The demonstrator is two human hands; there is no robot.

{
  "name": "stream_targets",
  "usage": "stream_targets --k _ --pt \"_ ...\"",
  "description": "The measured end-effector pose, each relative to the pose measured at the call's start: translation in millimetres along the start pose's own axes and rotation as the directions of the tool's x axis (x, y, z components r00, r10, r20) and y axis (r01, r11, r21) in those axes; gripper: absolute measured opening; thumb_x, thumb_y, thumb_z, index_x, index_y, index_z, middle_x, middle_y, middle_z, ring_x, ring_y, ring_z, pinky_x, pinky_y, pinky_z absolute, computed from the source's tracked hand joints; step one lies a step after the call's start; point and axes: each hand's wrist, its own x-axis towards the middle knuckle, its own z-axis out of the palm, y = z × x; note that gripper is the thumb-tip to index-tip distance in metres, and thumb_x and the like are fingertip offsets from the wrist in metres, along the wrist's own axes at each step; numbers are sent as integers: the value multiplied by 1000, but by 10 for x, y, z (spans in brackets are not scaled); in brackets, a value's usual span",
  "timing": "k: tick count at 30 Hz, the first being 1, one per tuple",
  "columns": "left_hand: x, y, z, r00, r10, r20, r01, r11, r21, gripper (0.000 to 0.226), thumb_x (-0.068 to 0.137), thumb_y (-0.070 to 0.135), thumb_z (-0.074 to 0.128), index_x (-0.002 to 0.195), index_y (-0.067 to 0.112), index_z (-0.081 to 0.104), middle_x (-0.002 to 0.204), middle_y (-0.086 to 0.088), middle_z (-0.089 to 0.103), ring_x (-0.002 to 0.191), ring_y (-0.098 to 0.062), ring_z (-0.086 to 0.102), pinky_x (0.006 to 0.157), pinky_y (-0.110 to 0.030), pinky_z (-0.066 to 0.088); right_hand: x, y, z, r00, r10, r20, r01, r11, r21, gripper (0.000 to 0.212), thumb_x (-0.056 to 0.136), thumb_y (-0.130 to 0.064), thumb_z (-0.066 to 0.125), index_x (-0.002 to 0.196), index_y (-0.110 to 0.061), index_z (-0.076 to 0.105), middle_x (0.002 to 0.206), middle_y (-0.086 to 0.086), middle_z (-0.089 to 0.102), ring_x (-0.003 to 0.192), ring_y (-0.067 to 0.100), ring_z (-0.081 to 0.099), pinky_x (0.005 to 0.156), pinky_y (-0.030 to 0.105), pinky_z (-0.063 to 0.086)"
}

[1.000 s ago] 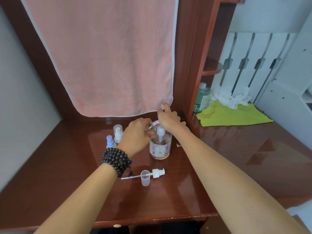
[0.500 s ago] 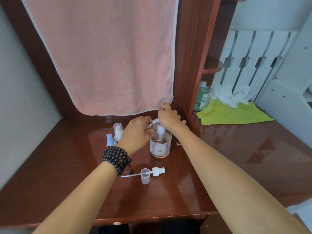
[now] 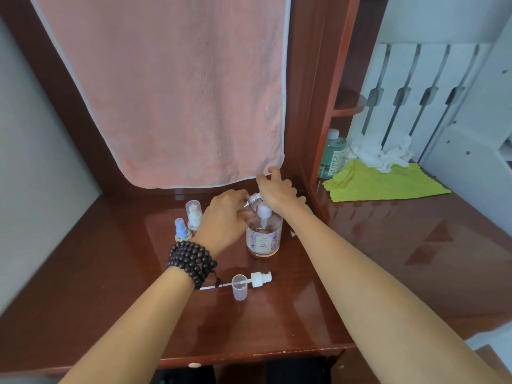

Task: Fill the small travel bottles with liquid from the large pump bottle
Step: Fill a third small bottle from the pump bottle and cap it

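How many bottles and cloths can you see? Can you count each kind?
Small travel bottles: 3 (blue-topped, capped white-pump, held open one)
Large pump bottle: 1
Green bottle: 1
Cloths: 3 (pink towel, yellow-green, white)
Total: 8

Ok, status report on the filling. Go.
Left hand grips a small open travel bottle, tilted at the pump spout. Right hand presses on the large pump bottle. Nothing in the way; removed pump cap lies nearer on the desk.
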Motion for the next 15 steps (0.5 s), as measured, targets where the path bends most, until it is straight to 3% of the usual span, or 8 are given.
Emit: stream_targets --k 7,15 --pt "-53 -17 110 1000 -27 16 26 998 54 21 84 9 62 105 12 64 98 -5 65 93 -24 60 80 -43 52 -12 69 146 999 41 -11 -42 999 -14 38 105 -47 24 130 -25 42 143 12 44 133 34 39 109 54 22" --pt "28 -5 -45 999 28 20 -28 1000 5 17 83 12 66 99 15 64 92 -1 64 89 -22 58 78 -43 50 2 -42 -31 999 48 23 -48 999 10 56 106 -54 10 151 -26 25 155 15 34 142 37 31 113 54 19"
